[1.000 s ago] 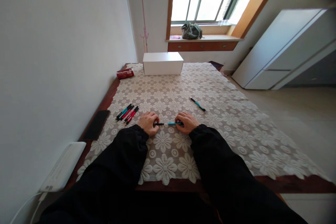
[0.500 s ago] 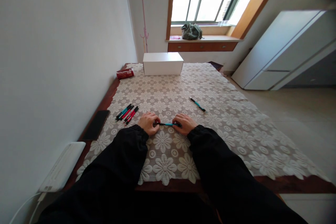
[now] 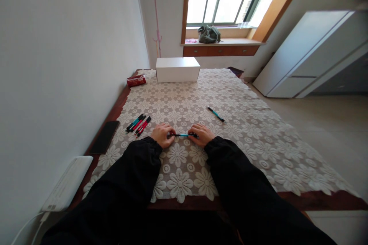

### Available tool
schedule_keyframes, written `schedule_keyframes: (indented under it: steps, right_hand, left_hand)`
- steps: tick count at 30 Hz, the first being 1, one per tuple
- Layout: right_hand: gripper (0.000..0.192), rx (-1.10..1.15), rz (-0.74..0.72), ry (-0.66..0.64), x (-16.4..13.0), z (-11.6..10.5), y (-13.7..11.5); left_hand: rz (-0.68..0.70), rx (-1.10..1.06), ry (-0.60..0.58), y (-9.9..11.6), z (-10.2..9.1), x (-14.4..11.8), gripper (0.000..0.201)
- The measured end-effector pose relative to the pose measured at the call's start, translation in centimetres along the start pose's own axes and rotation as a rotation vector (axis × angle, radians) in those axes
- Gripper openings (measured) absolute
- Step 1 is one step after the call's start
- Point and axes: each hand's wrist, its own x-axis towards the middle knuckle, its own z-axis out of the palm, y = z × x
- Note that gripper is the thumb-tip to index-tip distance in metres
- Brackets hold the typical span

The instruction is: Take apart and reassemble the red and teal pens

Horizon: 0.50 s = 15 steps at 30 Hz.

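Pen bundle [image 3: 139,124] lies left of centre on the counter [image 3: 230,95]; left hand [image 3: 161,135] and right hand [image 3: 202,134], each grip closed on one end of the teal pen [image 3: 184,135] at frame centre; uneven pull risks a slipped end, pen rolling across the lace cloth [image 3: 247,130].

White box [image 3: 177,69], dark phone [image 3: 105,136]

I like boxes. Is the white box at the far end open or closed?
Closed: the white rectangular cardboard box shows a flat, unbroken top, no raised flaps.
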Motion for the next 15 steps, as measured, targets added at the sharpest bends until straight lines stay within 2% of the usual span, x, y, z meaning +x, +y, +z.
schedule_keyframes:
  steps: [15]
  right_hand:
    - [0.016,0.001,0.003,0.015,-0.01,0.12,0.17]
  left_hand:
    - [0.017,-0.025,0.041,-0.44,0.49,-0.02,0.012]
